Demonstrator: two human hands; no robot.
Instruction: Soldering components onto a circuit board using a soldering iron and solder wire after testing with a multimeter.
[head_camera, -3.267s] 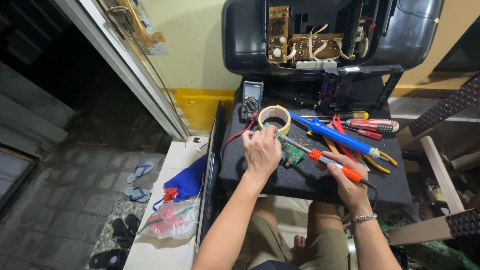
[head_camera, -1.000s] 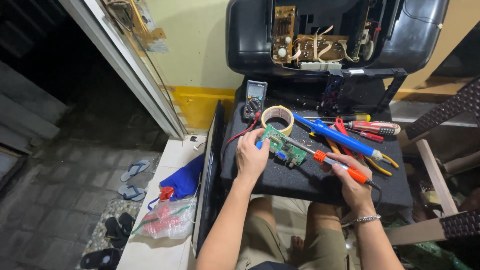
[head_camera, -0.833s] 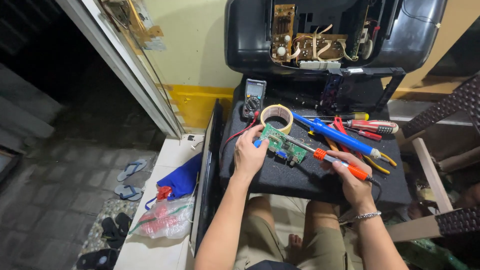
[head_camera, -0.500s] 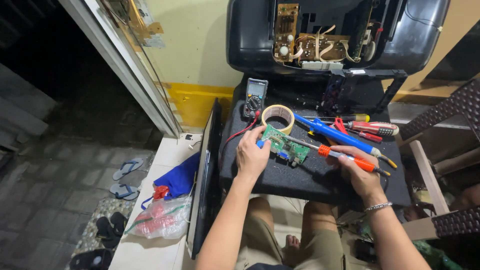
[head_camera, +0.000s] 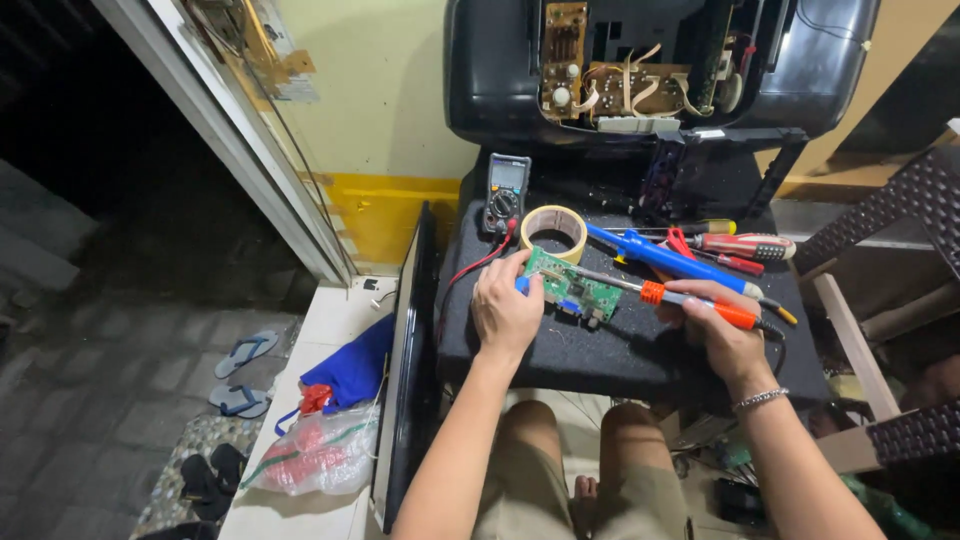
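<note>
Left hand (head_camera: 507, 312) grips the green circuit board (head_camera: 573, 288) on the counter (head_camera: 620, 350) while right hand (head_camera: 722, 335) clutches the orange soldering iron (head_camera: 690, 302), tip touching the board.

A cream wall (head_camera: 400, 90) with a yellow base band (head_camera: 390, 205) meets a dark tiled floor (head_camera: 90, 400) left.

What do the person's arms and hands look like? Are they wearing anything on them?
Both arms are bare, with no sleeves showing and no gloves. The left hand has nothing on it and no watch or band at its wrist. The right hand has a thin silver chain bracelet around its wrist. I can't see any rings.
</note>
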